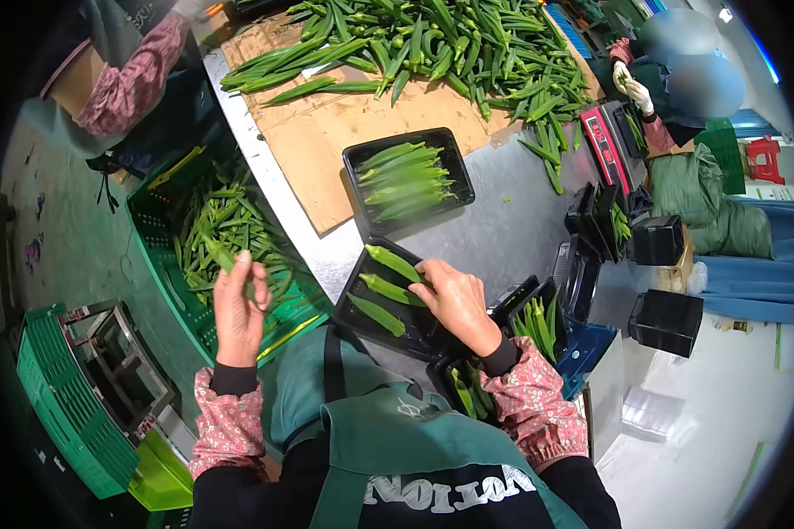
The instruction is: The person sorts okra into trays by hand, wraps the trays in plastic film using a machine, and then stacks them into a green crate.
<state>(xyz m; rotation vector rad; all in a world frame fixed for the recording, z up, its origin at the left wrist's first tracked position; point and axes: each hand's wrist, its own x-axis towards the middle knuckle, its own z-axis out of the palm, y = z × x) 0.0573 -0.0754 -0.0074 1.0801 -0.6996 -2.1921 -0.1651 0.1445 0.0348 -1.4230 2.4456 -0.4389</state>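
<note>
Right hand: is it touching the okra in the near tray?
Touching. Head view shows the right hand resting its fingers on the okra in the near tray.

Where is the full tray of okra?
Head view, middle: the full tray sits on the metal table, just beyond the near tray at the right hand, before the okra pile.

Okra heap (432, 44) on cardboard (344, 132), filled black tray (461, 167), green crate (154, 231), red scale (604, 145)

You're getting soft, even, bright light with only faint shadows, and a dull sheen on the metal bench (512, 229). Your fisheye lens bends straight edges and blackens the corners, and the pale floor (723, 414) at lower right washes out.
</note>
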